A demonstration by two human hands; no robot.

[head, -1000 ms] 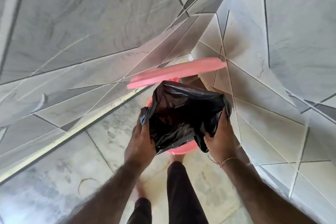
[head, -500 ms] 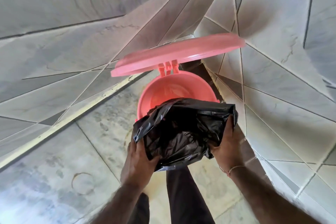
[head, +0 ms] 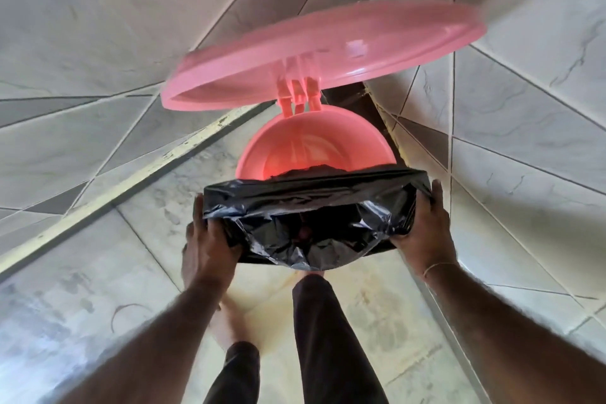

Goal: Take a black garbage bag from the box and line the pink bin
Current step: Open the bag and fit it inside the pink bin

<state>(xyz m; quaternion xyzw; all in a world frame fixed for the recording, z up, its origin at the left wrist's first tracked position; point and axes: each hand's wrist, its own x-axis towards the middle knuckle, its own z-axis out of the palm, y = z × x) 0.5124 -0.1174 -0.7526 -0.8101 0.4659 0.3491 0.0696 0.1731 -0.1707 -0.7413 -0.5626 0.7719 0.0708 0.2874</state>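
since half a second ago the black garbage bag (head: 314, 223) has been pulled wider, its mouth now stretched over the near rim of the pink bin (head: 314, 144), lid (head: 328, 52) up. left hand (head: 210, 246) and right hand (head: 423, 226) each closed on a bag edge. bag out and opened; far rim unlined, tucking left.

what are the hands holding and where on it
Both hands grip the black bag at its open mouth: left hand on the left edge, right hand on the right edge.
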